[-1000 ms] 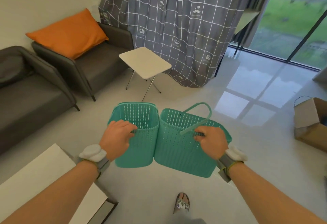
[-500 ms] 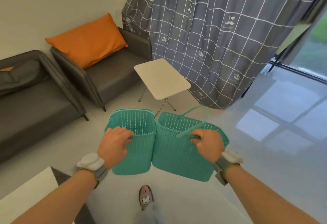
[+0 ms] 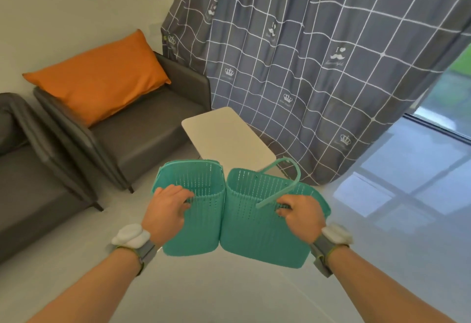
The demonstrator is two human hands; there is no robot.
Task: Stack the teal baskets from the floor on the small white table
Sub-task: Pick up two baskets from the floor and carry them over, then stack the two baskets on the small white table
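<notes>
Two teal baskets hang side by side, touching, above the floor just short of the white worktop [image 3: 226,139]: left hand [image 3: 167,210] fingers curl over the left basket [image 3: 201,220] rim, right hand [image 3: 302,217] fingers clamp the right basket [image 3: 257,236] rim.

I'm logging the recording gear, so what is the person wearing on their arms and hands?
Both forearms are bare, with no sleeves or gloves. The left wrist carries a grey strap with a rounded white module on top; the right wrist has a matching grey strap and white module, with a thin yellow-green edge.
</notes>
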